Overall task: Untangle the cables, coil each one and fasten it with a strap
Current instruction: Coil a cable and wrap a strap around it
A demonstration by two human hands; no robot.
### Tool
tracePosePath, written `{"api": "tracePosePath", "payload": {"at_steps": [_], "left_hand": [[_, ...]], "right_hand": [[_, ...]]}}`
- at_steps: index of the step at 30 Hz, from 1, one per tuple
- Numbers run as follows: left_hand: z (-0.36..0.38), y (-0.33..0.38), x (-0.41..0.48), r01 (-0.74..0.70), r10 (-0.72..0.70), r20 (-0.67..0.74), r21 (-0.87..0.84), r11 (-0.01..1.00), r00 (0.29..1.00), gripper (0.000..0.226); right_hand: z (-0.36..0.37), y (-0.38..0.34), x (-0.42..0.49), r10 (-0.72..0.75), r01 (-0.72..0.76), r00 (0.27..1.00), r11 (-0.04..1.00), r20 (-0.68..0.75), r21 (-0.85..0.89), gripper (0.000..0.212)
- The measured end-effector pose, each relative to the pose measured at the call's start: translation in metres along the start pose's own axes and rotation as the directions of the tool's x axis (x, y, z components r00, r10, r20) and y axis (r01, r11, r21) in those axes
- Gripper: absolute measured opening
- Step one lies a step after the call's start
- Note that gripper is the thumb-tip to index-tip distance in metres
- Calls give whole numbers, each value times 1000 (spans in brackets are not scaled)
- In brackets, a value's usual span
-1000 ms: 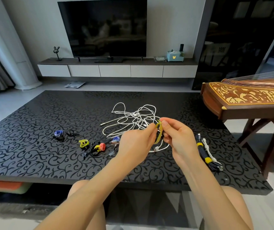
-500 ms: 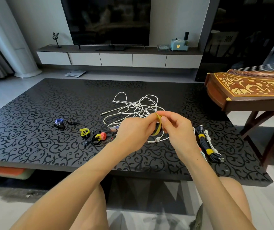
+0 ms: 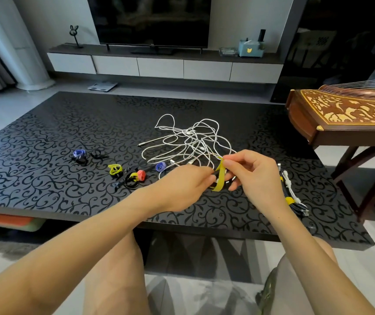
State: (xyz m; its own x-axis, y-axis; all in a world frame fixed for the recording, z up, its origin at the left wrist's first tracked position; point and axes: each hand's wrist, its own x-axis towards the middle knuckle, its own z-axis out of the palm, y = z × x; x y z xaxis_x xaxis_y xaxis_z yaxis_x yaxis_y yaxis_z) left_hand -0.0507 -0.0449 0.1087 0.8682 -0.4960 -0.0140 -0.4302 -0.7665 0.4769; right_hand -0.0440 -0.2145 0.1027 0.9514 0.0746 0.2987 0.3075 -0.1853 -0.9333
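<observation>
A tangle of white cables (image 3: 188, 142) lies in the middle of the black patterned table (image 3: 45, 178). Just above the table in front of it, my left hand (image 3: 188, 185) and my right hand (image 3: 252, 176) both pinch a yellow strap (image 3: 219, 178), the right at its top end, the left lower down. Loose rolled straps lie to the left: a blue one (image 3: 79, 153), a yellow one (image 3: 115, 169), a red one (image 3: 140, 175), another blue one (image 3: 160, 166) and black ones. A coiled dark cable bundle with yellow straps (image 3: 292, 198) lies at the right, partly behind my right wrist.
A wooden zither (image 3: 345, 119) on a stand sits just off the table's right side. A TV (image 3: 152, 19) and a low white cabinet stand beyond the far edge. My knees are below the near edge of the table.
The strap has been pulled out longer between my hands, and the left hand has shifted slightly lower. The view has tilted down and closer to the table.
</observation>
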Motion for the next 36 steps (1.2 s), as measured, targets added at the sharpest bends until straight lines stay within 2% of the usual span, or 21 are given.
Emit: {"api": "tracePosePath", "payload": {"at_steps": [2,3,5,7,9,10,12,14,15,17,18,21,25,27,32,36], "left_hand": [[1,0,2,78,-79,53,12,997,995,31],[3,1,3,105,-107,66,27,994,992,30],[7,3,8,153,-161,72,106,983,984,23],[13,6,13,185,-205,84,204,961,975,17],[17,8,17,204,-223,98,170,964,970,11],[16,7,19,220,-231,85,121,968,969,14],[10,1,24,280,-280,-12,64,958,960,24],[5,-7,29,324,-309,-151,81,943,939,28],[5,-9,31,322,-297,-205,103,941,933,28],[6,-11,33,277,-234,-251,155,948,939,27],[8,-11,33,253,-209,-248,161,954,946,27],[11,-9,32,216,-187,-233,105,971,954,24],[17,-4,31,207,-175,-214,137,969,961,26],[19,-3,30,205,-154,-233,213,955,960,27],[19,3,28,215,-120,-225,464,859,967,21],[15,9,26,233,-128,-225,534,813,966,21]], "right_hand": [[0,-1,2,-160,158,987,962,8,-223,11],[0,-2,3,-261,257,965,899,38,-354,9],[1,-5,9,-398,390,912,769,97,-506,7],[0,-12,18,-462,438,879,688,116,-578,10],[-2,-21,24,-520,489,841,612,148,-622,12],[-3,-24,24,-542,510,826,600,156,-616,12],[-6,-26,15,-542,516,828,639,141,-571,11],[-8,-19,-3,-454,441,885,740,107,-507,12],[-9,-14,-11,-340,342,936,833,85,-434,15],[-10,-10,-18,-38,50,996,986,83,-156,20],[-10,-10,-18,84,-82,991,996,104,-17,21],[-13,-14,-9,314,-340,938,916,147,213,25],[-13,-21,6,512,-528,845,749,157,400,21],[-10,-24,12,564,-586,806,713,183,385,17],[-4,-26,16,588,-616,778,783,223,86,28],[-1,-27,13,623,-650,752,755,215,86,20]]}}
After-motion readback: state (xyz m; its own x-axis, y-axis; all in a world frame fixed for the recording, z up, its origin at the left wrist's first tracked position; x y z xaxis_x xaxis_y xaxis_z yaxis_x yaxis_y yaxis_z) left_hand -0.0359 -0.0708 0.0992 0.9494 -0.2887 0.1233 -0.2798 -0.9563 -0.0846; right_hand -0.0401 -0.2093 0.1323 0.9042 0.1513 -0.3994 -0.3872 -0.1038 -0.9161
